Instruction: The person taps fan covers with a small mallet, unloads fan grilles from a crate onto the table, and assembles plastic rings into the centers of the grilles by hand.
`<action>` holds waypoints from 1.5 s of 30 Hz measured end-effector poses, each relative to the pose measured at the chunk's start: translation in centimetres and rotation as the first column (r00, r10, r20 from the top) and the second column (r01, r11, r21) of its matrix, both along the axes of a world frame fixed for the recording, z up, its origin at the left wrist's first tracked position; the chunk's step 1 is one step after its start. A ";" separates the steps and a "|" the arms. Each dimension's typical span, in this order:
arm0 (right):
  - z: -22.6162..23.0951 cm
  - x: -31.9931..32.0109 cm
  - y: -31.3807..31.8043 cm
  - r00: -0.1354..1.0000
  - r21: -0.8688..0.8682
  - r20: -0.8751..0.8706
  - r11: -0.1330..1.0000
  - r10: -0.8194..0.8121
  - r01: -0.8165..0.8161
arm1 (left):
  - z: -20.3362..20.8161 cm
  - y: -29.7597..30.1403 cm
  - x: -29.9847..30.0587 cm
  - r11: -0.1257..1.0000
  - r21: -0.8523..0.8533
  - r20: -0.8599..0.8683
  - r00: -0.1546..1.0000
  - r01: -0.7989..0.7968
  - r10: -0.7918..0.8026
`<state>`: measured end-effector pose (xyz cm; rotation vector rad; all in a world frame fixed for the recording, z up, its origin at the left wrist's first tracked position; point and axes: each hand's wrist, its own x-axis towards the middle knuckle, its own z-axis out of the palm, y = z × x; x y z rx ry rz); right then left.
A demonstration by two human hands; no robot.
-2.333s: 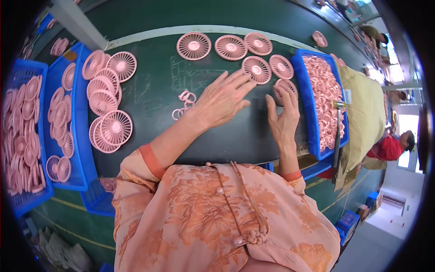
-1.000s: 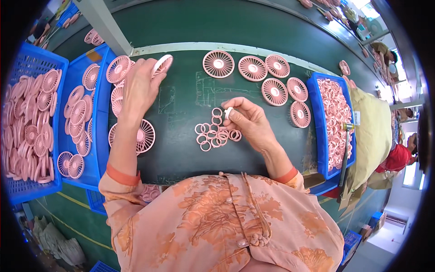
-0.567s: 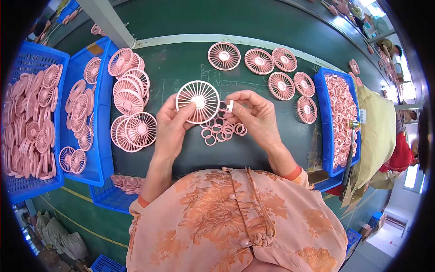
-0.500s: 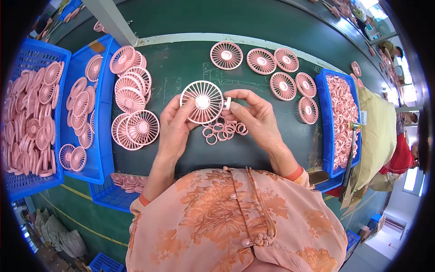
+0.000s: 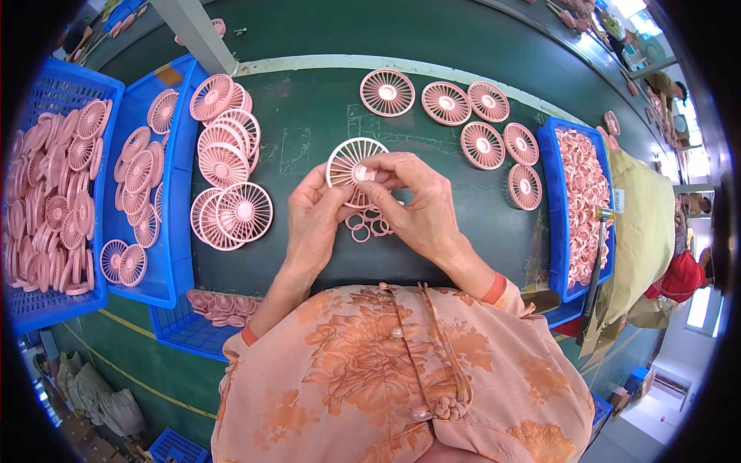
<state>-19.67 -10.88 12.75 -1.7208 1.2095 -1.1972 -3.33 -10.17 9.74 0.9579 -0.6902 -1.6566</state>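
At the frame's centre, the left hand [image 5: 312, 216] is gripping a pink spoked disc [image 5: 353, 150] by its lower-left rim; the right hand [image 5: 424, 204], slanting in from lower right, is pinching a small pink ring [image 5: 366, 174] over the disc's middle.

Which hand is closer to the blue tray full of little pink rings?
Right. The right hand is left of the tray, apart from it; the left hand is farther left, holding a pink wheel.
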 end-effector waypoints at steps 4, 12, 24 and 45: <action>-0.6 -0.2 -0.1 0.990 -0.122 -0.127 0.992 -0.053 0.037 | -0.3 0.3 -0.4 0.999 -0.046 0.001 1.000 0.004 -0.004; -0.9 -0.7 0.1 0.965 -0.108 -0.240 0.991 -0.101 0.076 | -1.0 0.9 -1.3 0.993 -0.121 -0.007 1.000 -0.013 0.012; -1.9 -1.2 -0.1 0.962 -0.260 -0.228 0.961 -0.153 0.092 | -0.8 1.0 -1.5 0.984 -0.180 0.014 1.000 0.012 -0.010; -1.0 -2.9 -1.1 0.842 0.408 0.539 0.870 0.014 -0.276 | 1.1 -1.4 -0.9 0.958 -0.255 0.106 0.989 0.131 -0.107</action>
